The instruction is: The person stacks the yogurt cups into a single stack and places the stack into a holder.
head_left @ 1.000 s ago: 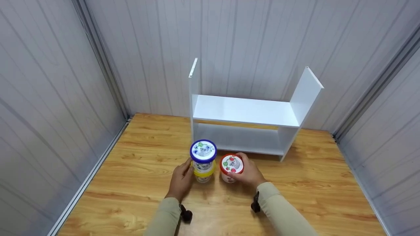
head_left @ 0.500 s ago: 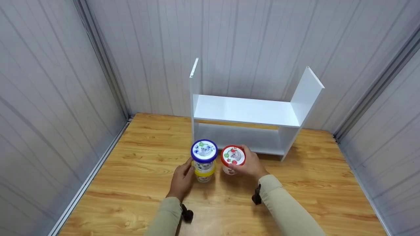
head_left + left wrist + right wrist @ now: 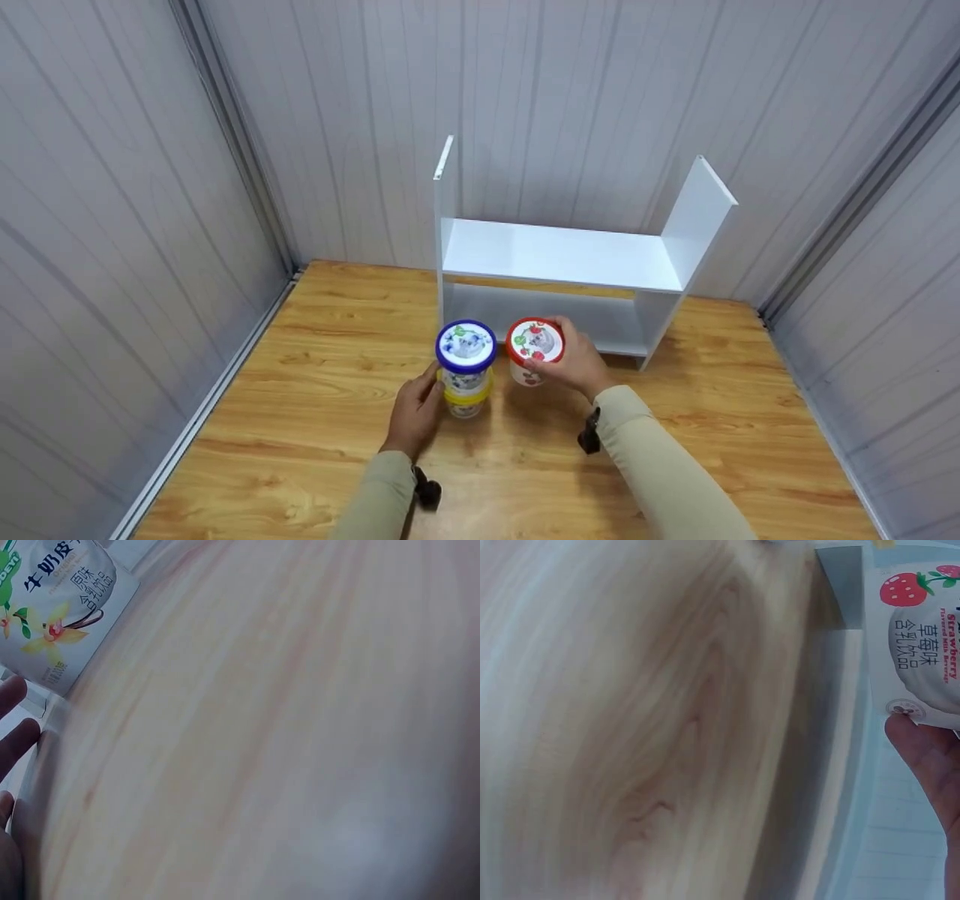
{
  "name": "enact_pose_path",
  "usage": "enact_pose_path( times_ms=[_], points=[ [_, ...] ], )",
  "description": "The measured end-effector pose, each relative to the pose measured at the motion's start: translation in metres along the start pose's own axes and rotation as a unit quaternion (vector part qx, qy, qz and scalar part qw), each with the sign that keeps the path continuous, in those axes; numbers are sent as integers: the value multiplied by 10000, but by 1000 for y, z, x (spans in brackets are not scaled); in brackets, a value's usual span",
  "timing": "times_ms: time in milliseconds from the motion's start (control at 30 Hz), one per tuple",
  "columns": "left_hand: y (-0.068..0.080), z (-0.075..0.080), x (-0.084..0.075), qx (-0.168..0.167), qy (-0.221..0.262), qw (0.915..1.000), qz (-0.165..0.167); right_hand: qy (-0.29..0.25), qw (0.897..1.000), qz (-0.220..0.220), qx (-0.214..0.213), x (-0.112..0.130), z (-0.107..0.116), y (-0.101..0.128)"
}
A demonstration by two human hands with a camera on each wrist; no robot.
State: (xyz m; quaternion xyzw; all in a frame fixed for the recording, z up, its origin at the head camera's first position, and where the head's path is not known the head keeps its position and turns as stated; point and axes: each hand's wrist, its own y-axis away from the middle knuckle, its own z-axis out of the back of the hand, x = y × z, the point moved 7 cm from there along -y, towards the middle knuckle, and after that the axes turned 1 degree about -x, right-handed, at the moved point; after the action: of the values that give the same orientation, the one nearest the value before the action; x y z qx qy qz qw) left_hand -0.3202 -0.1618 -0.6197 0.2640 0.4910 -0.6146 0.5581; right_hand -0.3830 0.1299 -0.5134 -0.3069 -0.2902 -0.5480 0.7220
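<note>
Beside the left hand (image 3: 416,409) stand two stacked tubs: a blue-lidded tub (image 3: 466,346) on top of a yellow-lidded tub (image 3: 466,399). The left hand rests against the stack's left side, its fingertips partly hidden there. The left wrist view shows the lower tub's vanilla label (image 3: 64,607) and several loosely extended fingers (image 3: 19,746). A red-lidded tub (image 3: 535,341) is in the right hand (image 3: 581,364), thumb at its front and fingers behind its right side. Its strawberry label (image 3: 919,645) shows in the right wrist view, the thumb against one edge.
A white two-level shelf (image 3: 562,255) with tall side panels stands behind the tubs, near the back wall (image 3: 555,97). Both hands are over a wooden tabletop (image 3: 322,375). Panelled walls close in the left and right sides.
The right hand has carried the red-lidded tub forward and slightly right, closer to the shelf's lower level. The left hand and the two stacked tubs have stayed in place.
</note>
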Motion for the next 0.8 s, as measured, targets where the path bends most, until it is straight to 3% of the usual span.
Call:
enact_pose_path(
  times_ms=[300,567,800],
  points=[
    [-1,-5,2,77,-72,9997,224,-40,9991,407,-121,23,19,-8],
    [0,-2,3,-7,-12,10000,68,-181,9978,637,-101,46,27,-15],
    [0,0,5,-19,-41,9997,258,-231,9983,527,5,63,30,-19]
  ],
)
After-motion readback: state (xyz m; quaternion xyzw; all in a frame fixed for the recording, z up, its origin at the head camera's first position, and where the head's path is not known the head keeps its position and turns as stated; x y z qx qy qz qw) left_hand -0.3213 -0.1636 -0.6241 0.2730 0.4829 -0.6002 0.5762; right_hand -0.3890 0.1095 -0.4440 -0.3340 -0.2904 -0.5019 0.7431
